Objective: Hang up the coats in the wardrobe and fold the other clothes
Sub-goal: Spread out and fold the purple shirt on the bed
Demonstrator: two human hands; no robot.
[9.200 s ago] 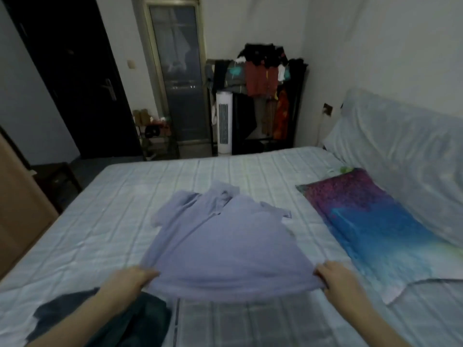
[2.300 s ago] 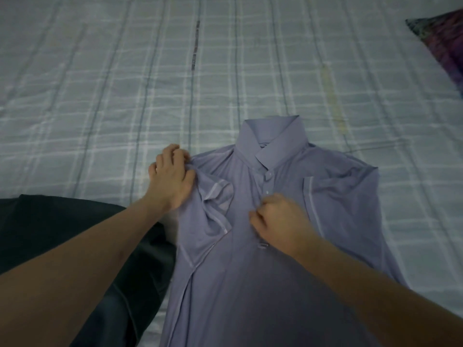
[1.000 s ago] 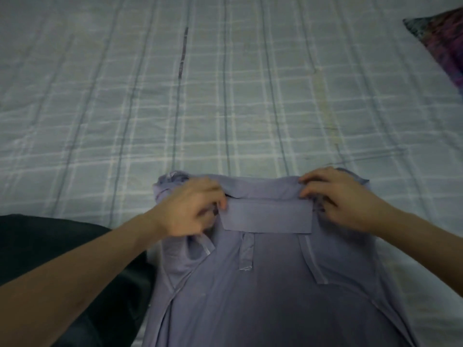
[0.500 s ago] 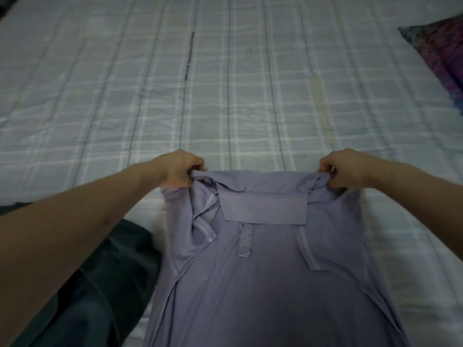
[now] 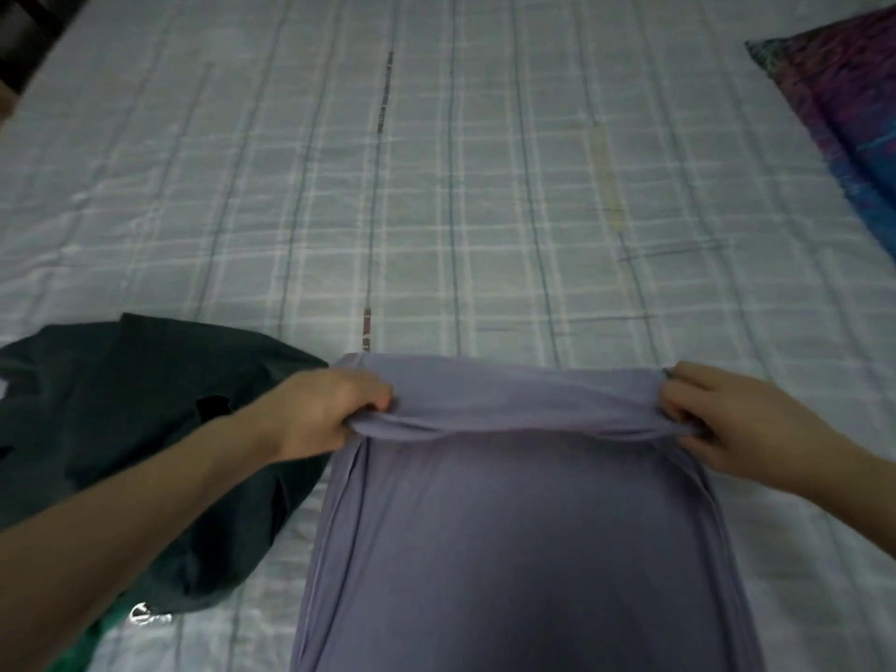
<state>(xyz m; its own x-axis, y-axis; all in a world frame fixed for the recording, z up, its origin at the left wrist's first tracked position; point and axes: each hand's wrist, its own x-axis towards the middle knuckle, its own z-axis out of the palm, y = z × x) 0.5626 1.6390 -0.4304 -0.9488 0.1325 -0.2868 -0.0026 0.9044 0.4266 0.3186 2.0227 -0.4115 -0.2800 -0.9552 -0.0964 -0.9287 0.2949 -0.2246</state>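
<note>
Lavender shirt (image 5: pixel 523 526) lies lengthwise on the bed (image 5: pixel 436 186), running from the bottom of the view up toward the middle, with its far end rolled or doubled over into a thick band. That band is held at both corners: the left hand (image 5: pixel 329 409) has its fingers curled round the left end, and the right hand (image 5: pixel 717 424) pinches the right end between thumb and curled fingers. No collar or sleeves show, so the sides seem already tucked in, leaving a long narrow strip; by my reckoning the fold is partway through, with the lengthwise folding toward the body not yet finished and the lower part of the shirt running out of view. A dark green garment (image 5: pixel 145 453) sits in a loose heap just left of the shirt, partly under the left forearm, and looks unfolded, so it likely remains to be dealt with. Whether it is a coat for the wardrobe or something to fold cannot be told from here. No wardrobe, basket or other container appears in view, and no finished pile is visible. A purple and blue pillow (image 5: pixel 843 114) lies at the far right edge of the bed, well apart from the shirt.
</note>
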